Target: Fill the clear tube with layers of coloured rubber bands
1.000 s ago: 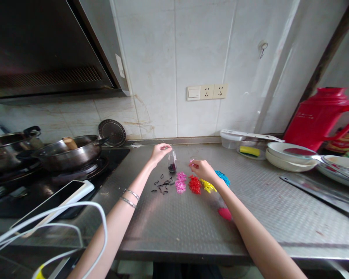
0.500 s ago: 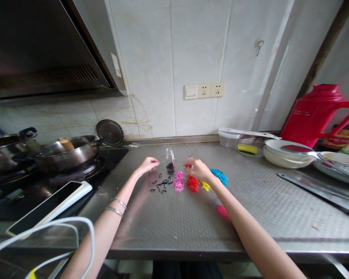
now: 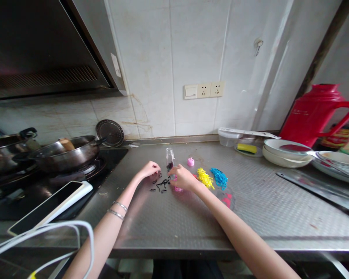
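My left hand (image 3: 151,169) hovers just left of the loose black rubber bands (image 3: 163,183), thumb and fingertips closed together; anything between them is too small to make out. My right hand (image 3: 184,178) reaches over the pink rubber bands (image 3: 178,189), its fingertips by the right edge of the black ones and its thumb and forefinger apart. Behind the fingers stands a small clear jar (image 3: 169,154) with some black bands at its bottom. The right hand mostly hides the red bands. Yellow rubber bands (image 3: 205,178) and blue rubber bands (image 3: 219,178) lie in piles farther right.
A small pink lid (image 3: 191,161) sits behind the right hand. A clear bag with pink print (image 3: 228,200) lies beside the right forearm. A phone with a white cable (image 3: 50,207) rests at left by the stove pans (image 3: 66,157). Bowls (image 3: 287,157) and a red thermos (image 3: 314,116) stand at right.
My right hand has moved left and toward me, from behind the red pile to the black bands, uncovering the pink lid and yellow pile. My left hand has shifted slightly toward me.
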The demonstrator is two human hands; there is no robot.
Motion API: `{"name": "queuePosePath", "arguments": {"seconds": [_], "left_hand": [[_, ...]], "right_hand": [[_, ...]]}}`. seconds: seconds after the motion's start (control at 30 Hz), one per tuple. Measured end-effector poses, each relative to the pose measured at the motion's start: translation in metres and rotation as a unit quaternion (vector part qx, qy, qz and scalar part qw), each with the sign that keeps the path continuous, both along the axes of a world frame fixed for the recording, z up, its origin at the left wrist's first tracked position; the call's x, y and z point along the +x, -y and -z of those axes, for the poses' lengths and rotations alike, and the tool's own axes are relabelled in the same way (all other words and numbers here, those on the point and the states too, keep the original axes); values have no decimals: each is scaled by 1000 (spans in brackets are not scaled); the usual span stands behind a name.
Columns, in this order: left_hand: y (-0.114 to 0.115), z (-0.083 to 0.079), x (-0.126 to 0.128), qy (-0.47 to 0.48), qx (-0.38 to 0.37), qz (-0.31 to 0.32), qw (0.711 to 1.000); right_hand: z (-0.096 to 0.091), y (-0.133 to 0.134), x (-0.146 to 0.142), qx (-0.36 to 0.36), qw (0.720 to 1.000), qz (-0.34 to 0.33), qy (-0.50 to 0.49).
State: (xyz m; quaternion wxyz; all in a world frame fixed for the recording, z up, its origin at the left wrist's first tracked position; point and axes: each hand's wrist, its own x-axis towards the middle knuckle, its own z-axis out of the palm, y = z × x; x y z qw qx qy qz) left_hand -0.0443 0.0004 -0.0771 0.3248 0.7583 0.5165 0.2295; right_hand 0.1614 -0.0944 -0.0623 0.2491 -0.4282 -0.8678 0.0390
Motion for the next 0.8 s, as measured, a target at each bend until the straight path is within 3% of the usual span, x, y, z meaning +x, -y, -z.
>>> {"name": "queuePosePath", "arguments": {"seconds": [0.37, 0.8], "left_hand": [[-1, 6, 4, 9, 47, 18, 999], [-4, 12, 3, 10, 60, 17, 998]], "right_hand": [[3, 2, -13, -8, 997, 43, 71], [1, 1, -11, -21, 995, -11, 92]]}}
